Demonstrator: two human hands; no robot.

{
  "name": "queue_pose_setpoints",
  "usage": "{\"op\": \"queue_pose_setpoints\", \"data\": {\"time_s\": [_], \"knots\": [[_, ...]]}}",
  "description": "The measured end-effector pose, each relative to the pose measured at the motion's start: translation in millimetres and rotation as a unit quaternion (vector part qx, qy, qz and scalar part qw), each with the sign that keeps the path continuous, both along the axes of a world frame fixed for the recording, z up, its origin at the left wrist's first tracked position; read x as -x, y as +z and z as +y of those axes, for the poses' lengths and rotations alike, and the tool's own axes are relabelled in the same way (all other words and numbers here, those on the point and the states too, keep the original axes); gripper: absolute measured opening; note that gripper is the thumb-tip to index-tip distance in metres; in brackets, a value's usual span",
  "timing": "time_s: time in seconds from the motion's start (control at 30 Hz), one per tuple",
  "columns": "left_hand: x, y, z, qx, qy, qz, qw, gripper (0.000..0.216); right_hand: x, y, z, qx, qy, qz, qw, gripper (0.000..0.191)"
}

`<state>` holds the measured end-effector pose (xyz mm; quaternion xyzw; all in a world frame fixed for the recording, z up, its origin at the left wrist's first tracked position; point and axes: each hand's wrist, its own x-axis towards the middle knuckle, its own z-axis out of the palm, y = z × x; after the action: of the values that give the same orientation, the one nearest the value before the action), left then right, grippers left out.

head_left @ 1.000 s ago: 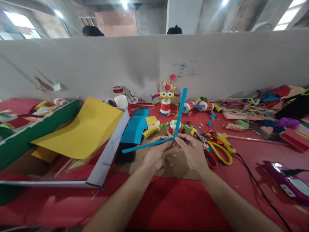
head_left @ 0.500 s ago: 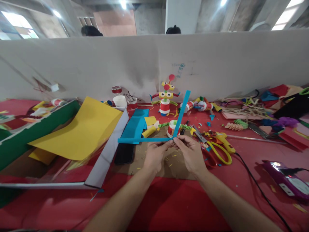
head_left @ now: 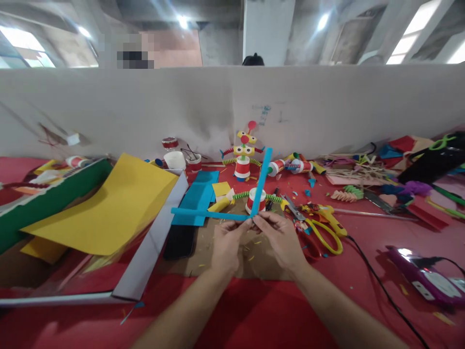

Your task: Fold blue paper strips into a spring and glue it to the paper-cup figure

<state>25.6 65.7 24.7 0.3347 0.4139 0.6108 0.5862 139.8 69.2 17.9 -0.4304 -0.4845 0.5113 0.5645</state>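
blue strips [head_left: 262,180] are meeting at a corner above brown cardboard [head_left: 254,264], where the left hand [head_left: 225,245] and right hand [head_left: 279,240] are pinching them between thumbs and fingertips. one strip is rising past a red-and-white cup [head_left: 251,203]; the other is stretching left, ending near the box's right wall. the open box [head_left: 134,271] is holding yellow sheets [head_left: 109,203]; a rear cup [head_left: 194,166] is holding thin dark stems [head_left: 192,150]. red tabletop [head_left: 236,317] is spreading before the cardboard's front edge, and scissors [head_left: 325,237] are lying right of the right hand.
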Motion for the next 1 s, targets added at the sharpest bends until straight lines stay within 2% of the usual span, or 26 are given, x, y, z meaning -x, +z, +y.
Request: {"op": "queue_pose_setpoints", "data": {"time_s": [0.13,0.23,0.47,0.6,0.73,0.8,0.9,1.0], "knots": [[2,-5.0,6,0.047,-0.02,-0.103,0.993,0.013,1,-2.6,1,-0.021,0.0,-0.027,0.999,0.02],[1,-6.7,6,0.069,-0.045,-0.126,0.989,0.014,0,-2.7,1,-0.015,-0.011,-0.04,0.999,0.02],[-3,-3.0,1,0.062,-0.02,-0.094,0.993,0.012,-3,2.0,-2,-0.009,-0.022,-0.054,0.998,0.02],[-5,-1.0,1,0.017,0.008,-0.047,0.999,0.011,-1,2.3,-1,0.007,-0.029,-0.001,1.0,0.017],[-5,-0.4,-1,0.024,0.013,-0.045,0.999,0.012,0,2.4,0,0.019,-0.017,0.04,0.999,0.017],[-4,-0.5,-1,0.026,-0.004,-0.053,0.998,0.011,-1,3.7,1,0.028,-0.017,0.063,0.997,0.015],[-2,-2.4,1,0.03,-0.063,-0.093,0.993,0.011,-4,7.4,3,0.047,-0.02,0.107,0.993,0.013],[0,-6.5,4,0.068,-0.093,-0.142,0.983,0.011,-5,10.7,3,0.068,-0.012,0.124,0.99,0.014]]}}
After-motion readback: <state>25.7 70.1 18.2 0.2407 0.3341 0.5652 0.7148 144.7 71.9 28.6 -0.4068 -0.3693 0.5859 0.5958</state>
